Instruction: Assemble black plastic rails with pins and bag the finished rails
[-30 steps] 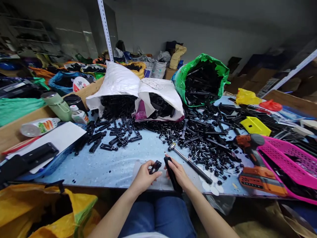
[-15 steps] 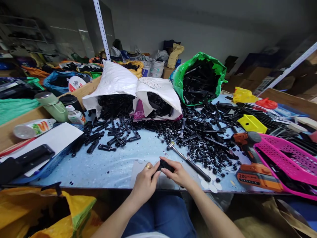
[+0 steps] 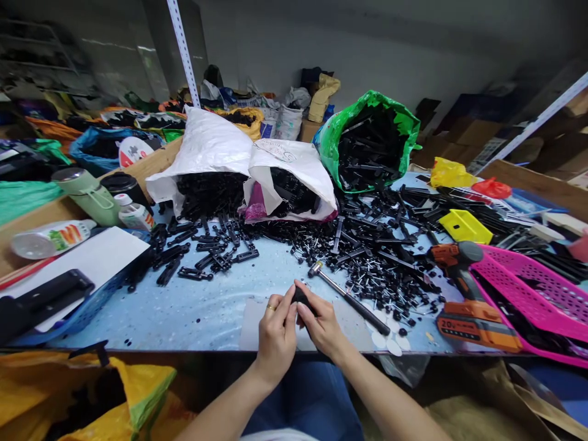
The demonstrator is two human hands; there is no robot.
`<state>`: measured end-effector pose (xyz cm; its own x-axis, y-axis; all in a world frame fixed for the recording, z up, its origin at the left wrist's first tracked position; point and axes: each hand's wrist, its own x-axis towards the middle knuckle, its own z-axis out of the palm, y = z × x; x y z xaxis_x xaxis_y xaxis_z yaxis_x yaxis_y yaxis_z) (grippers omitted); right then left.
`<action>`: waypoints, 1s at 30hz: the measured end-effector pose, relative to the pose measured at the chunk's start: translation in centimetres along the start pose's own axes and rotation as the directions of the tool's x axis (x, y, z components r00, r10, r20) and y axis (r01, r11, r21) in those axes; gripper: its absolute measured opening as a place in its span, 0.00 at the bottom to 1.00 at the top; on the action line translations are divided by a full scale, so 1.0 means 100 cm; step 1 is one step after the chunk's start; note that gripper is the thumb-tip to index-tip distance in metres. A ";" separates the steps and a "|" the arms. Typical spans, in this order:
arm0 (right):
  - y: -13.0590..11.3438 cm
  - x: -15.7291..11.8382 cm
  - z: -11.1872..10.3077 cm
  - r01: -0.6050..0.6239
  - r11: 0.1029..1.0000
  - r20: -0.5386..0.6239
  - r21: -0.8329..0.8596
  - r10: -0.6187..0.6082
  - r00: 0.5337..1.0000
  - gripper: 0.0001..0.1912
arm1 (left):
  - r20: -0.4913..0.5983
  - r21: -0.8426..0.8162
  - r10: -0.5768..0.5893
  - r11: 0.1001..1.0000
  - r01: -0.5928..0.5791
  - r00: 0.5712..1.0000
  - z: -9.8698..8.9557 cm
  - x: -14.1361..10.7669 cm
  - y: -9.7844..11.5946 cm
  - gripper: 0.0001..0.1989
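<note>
Both my hands are closed around a small black plastic part [image 3: 301, 296] above the front of the table. My left hand [image 3: 278, 327], with a ring on one finger, pinches it from the left. My right hand [image 3: 323, 321] grips it from the right, thumb near the left thumb. The fingers cover most of the part, so its full shape is hidden. Just right of my hands lies a hammer [image 3: 351, 299] with a black handle. A grey flat sheet [image 3: 250, 318] is on the table under my hands. Black-headed screws [image 3: 386, 285] are heaped beyond the hammer.
White sacks [image 3: 215, 144] and a green bag [image 3: 331, 147] spill black parts across the back. An orange cordless drill [image 3: 478, 324] and a pink basket [image 3: 528, 275] stand at right. Bottles, a green flask [image 3: 94, 199] and a blue tray [image 3: 98, 303] are at left.
My hands have turned the black part and now hold it more upright, fingertips closer together. My left hand has tilted upward. The view has shifted slightly.
</note>
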<state>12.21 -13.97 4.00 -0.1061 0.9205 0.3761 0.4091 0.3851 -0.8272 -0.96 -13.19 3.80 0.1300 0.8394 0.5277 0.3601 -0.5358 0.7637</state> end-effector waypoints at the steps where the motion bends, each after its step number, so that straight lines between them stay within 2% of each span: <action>1: 0.000 -0.002 0.006 -0.018 0.999 -0.045 0.038 0.020 0.999 0.22 | -0.019 -0.014 0.004 1.000 -0.004 1.000 0.001 0.001 0.001 0.17; 4: 0.007 -0.008 0.017 -0.044 0.996 -0.034 0.079 0.047 0.998 0.23 | 0.059 -0.002 0.006 1.000 -0.006 0.998 0.003 0.001 -0.004 0.16; 6: 0.016 -0.006 0.016 -0.063 0.998 0.076 0.012 0.062 0.995 0.23 | 0.104 0.059 -0.068 0.996 0.062 0.992 0.003 -0.003 -0.011 0.16; 9: 0.035 0.016 -0.008 -0.024 0.948 0.249 -0.317 0.108 0.962 0.22 | 0.113 0.291 -0.218 0.940 0.177 0.969 0.002 -0.012 -0.021 0.18; 10: 0.043 0.028 -0.022 -0.022 0.888 0.245 -0.459 0.150 0.958 0.21 | 0.155 0.385 -0.220 0.911 0.146 0.963 0.001 -0.014 -0.024 0.19; 11: 0.051 0.043 -0.037 -0.047 0.810 0.197 -0.585 0.199 0.960 0.20 | 0.243 0.458 -0.190 0.887 0.060 0.951 0.000 -0.013 -0.027 0.21; 12: 0.059 0.058 -0.053 -0.118 0.717 0.100 -0.687 0.254 0.962 0.20 | 0.373 0.490 -0.136 0.869 -0.071 0.918 0.000 -0.011 -0.029 0.23; 13: 0.067 0.074 -0.069 -0.225 0.622 -0.024 -0.750 0.314 0.949 0.20 | 0.515 0.472 -0.071 0.855 -0.214 0.854 0.000 -0.008 -0.029 0.24; 14: 0.075 0.089 -0.083 -0.296 0.574 -0.106 -0.764 0.341 0.934 0.19 | 0.639 0.422 -0.011 0.841 -0.338 0.769 0.001 -0.003 -0.030 0.24; 15: 0.082 0.103 -0.094 -0.365 0.530 -0.183 -0.765 0.365 0.913 0.17 | 0.731 0.369 0.026 0.825 -0.428 0.681 0.002 0.002 -0.029 0.22; 16: 0.089 0.115 -0.103 -0.437 0.495 -0.257 -0.752 0.391 0.884 0.16 | 0.787 0.342 0.034 0.807 -0.482 0.616 0.005 0.007 -0.027 0.21; 17: 0.095 0.126 -0.108 -0.498 0.470 -0.316 -0.729 0.414 0.854 0.16 | 0.812 0.352 0.014 0.786 -0.509 0.583 0.007 0.012 -0.025 0.19; 18: 0.100 0.135 -0.111 -0.555 0.448 -0.367 -0.701 0.439 0.820 0.17 | 0.813 0.392 -0.024 0.762 -0.516 0.582 0.008 0.015 -0.023 0.18; 20: 0.108 0.147 -0.112 -0.632 0.433 -0.429 -0.643 0.479 0.765 0.19 | 0.777 0.497 -0.109 0.711 -0.497 0.620 0.009 0.019 -0.018 0.19; 22: 0.112 0.150 -0.109 -0.651 0.466 -0.438 -0.600 0.489 0.754 0.21 | 0.731 0.578 -0.176 0.674 -0.460 0.660 0.006 0.019 -0.015 0.20; 24: 0.110 0.143 -0.107 -0.623 0.532 -0.410 -0.574 0.472 0.781 0.19 | 0.703 0.621 -0.220 0.655 -0.432 0.676 0.000 0.018 -0.017 0.20; 26: 0.102 0.122 -0.105 -0.563 0.609 -0.342 -0.558 0.450 0.825 0.17 | 0.696 0.627 -0.247 0.668 -0.402 0.674 -0.005 0.017 -0.022 0.18; 29: 0.077 0.069 -0.104 -0.380 0.748 -0.130 -0.544 0.373 0.919 0.18 | 0.735 0.544 -0.224 0.759 -0.358 0.640 -0.007 0.015 -0.032 0.18; 30: 0.066 0.049 -0.103 -0.267 0.800 -0.012 -0.538 0.309 0.951 0.20 | 0.751 0.502 -0.201 0.792 -0.347 0.628 -0.006 0.014 -0.034 0.17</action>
<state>23.77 -7.57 4.69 0.0362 0.9936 0.1069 0.8428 0.0271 -0.5375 -2.54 -10.20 2.13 0.7034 0.7035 -0.1016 0.7041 -0.6701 0.2352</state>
